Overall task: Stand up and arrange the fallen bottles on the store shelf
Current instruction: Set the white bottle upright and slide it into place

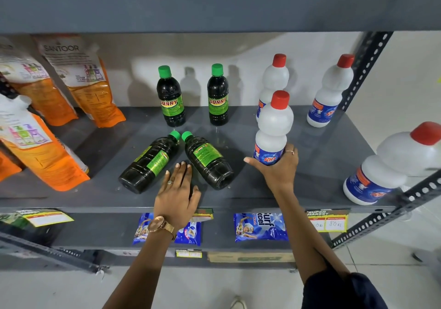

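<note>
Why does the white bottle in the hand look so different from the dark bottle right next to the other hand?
The white bottle stands upright with the right hand gripping its base; the dark bottle lies on its side, and the left hand is open beside it. The white bottle has a red cap and blue label; the dark bottle has a green cap and green label. Both are capped and sit on the same grey shelf.
</note>
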A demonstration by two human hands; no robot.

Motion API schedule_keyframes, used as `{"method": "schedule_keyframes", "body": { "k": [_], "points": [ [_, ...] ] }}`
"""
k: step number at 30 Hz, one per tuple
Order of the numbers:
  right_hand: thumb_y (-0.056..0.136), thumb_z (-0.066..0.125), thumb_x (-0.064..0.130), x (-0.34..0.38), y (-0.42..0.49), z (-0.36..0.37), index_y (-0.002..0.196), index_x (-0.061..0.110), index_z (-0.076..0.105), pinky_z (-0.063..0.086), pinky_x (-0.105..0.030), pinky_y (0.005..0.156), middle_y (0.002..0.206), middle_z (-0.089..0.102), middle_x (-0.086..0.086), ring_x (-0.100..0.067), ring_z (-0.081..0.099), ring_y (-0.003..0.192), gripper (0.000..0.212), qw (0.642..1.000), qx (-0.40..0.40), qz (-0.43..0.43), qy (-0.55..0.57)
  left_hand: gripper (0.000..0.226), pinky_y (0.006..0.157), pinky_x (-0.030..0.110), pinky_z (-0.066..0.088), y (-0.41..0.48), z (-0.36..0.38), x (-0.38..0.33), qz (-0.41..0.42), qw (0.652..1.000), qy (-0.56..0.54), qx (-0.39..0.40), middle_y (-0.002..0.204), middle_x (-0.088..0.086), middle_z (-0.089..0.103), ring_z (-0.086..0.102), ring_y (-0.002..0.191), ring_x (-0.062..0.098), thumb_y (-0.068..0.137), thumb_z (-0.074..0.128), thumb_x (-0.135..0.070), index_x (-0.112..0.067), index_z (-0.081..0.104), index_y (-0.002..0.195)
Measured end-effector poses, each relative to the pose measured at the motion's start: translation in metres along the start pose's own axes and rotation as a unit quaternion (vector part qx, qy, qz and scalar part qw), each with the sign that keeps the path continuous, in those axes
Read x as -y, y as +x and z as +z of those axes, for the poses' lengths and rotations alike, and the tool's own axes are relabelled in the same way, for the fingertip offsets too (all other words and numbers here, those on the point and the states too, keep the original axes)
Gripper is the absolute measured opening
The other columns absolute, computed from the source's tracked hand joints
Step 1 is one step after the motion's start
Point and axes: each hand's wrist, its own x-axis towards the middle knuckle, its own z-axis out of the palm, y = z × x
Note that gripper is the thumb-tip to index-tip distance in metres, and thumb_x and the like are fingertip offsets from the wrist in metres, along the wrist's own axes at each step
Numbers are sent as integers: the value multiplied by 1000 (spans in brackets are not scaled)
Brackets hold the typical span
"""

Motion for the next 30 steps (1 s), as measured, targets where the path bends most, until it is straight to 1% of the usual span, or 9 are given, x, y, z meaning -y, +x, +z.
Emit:
{"method": "schedule_keyframes", "body": {
  "k": [3,5,7,10,15,19,24,26,30],
  "points": [
    [44,86,54,1,0,0,125,12,42,47,-29,90,120,46,-6,-16,46,111,101,1000,10,-17,-24,64,113,42,16,-1,-1,0,1,1000,-1,1,146,15,36,26,137,26,86,24,-40,-5,33,138],
    [53,90,37,-5,1,-4,128,15,43,51,-26,87,122,49,-2,-15,51,109,91,1000,27,-8,7,64,112,42,16,-1,-2,0,1,1000,-1,0,145,15,38,28,136,26,86,24,-40,-4,34,138],
    [59,88,30,-11,0,-7,126,17,46,52,-20,80,120,55,-1,-16,57,106,79,999,36,-1,10,63,112,43,16,-1,-2,0,1,1000,0,0,144,16,39,29,136,27,86,25,-40,-4,35,137],
    [61,87,33,-16,-9,-11,124,18,50,51,-18,78,120,61,-2,-16,61,104,75,1000,26,3,0,64,112,42,15,0,-1,0,1,1000,-1,3,145,15,38,28,136,26,86,25,-40,-4,35,137],
    [60,87,37,-21,-40,-30,123,17,53,54,-25,81,117,64,-3,-17,62,101,74,1000,-2,-19,-25,63,112,44,18,0,-2,0,2,1000,-6,-1,143,17,41,31,135,28,86,26,-39,-3,37,135],
    [59,87,37,-27,-64,-42,119,15,54,50,-19,77,112,63,-2,-14,61,98,72,998,-22,-45,-45,63,113,44,18,0,-1,1,7,1000,-6,-1,143,18,39,30,136,28,86,26,-39,-1,37,136],
    [60,79,53,-33,-78,-45,125,14,50,54,-30,81,117,61,-3,-20,61,103,81,998,-30,-43,-33,65,113,46,18,1,2,3,6,1000,-7,6,144,20,37,29,136,29,85,24,-39,-1,35,136],
    [60,75,57,-32,-80,-45,125,15,49,53,-27,81,118,61,-4,-20,61,104,81,998,-34,-37,-29,65,113,46,18,2,3,3,7,1000,-6,12,144,20,37,28,136,29,86,23,-39,0,35,136],
    [61,78,50,-33,-83,-44,124,13,50,51,-23,80,118,61,-5,-19,61,103,78,998,-45,-36,-33,66,114,45,15,2,3,3,11,1000,-5,20,146,19,34,24,138,28,85,21,-40,-1,33,138]
  ]
}}
